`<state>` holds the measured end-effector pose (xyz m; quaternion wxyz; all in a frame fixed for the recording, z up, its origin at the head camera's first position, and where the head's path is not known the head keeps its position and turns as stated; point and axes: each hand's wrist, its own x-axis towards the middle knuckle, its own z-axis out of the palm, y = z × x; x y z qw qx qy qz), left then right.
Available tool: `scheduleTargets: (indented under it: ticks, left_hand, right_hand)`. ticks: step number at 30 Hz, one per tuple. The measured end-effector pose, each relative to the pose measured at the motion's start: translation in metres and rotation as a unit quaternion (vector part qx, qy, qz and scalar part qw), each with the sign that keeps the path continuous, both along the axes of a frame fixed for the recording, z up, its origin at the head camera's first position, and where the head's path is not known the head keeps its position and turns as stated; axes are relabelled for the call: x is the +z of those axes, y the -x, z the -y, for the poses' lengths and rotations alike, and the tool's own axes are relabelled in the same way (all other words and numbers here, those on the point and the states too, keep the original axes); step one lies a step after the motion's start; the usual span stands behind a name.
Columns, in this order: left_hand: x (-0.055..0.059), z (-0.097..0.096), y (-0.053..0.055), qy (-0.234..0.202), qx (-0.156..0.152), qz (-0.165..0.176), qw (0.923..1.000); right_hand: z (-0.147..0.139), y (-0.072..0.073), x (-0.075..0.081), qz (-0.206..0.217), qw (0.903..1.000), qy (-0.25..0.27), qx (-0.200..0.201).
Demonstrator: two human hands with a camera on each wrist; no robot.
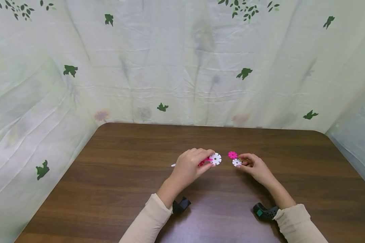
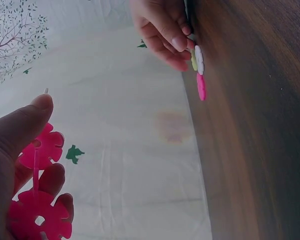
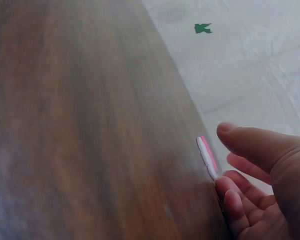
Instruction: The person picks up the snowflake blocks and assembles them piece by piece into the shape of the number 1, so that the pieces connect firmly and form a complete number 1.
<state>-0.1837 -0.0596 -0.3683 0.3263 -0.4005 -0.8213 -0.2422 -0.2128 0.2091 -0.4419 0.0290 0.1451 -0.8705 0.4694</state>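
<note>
My left hand [image 1: 189, 163] pinches a joined piece of notched snowflake discs. Its white disc [image 1: 218, 156] faces forward past the fingertips, and two pink discs [image 2: 51, 211] slot together inside the grip in the left wrist view. Across a small gap, my right hand [image 1: 258, 168] holds a second joined piece by its edge. That one has a pink disc [image 1: 232, 154], a white disc [image 1: 235, 164] and a yellow-green disc [image 2: 194, 61] partly covered by the fingers. In the right wrist view the white and pink discs appear edge-on beyond the fingertips.
Below both hands spreads a brown wooden table [image 1: 115, 189]. A pale curtain [image 1: 170, 60] with green leaf prints hangs along its back edge and sides. Black camera mounts sit at the left wrist [image 1: 181, 206] and right wrist [image 1: 265, 212].
</note>
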Motion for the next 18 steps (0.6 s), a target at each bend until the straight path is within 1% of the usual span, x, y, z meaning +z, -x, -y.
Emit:
scheduleTargets:
  ticks: [8, 14, 18]
  left_hand:
    - [-0.0007, -0.0005, -0.0004, 0.004, 0.004, 0.0, 1.0]
    - [-0.0006, -0.0008, -0.0007, 0.005, 0.003, 0.002, 1.0]
    - [-0.0007, -0.0009, -0.0006, 0.005, 0.002, 0.003, 1.0]
  right_hand:
    - [0.0035, 0.0012, -0.0032, -0.031, 0.9986, -0.038, -0.018]
    - [0.0071, 0.0014, -0.0033, -0.049, 0.9949, -0.085, -0.022]
    - [0.0083, 0.0004, -0.0025, -0.048, 0.995, -0.085, -0.02]
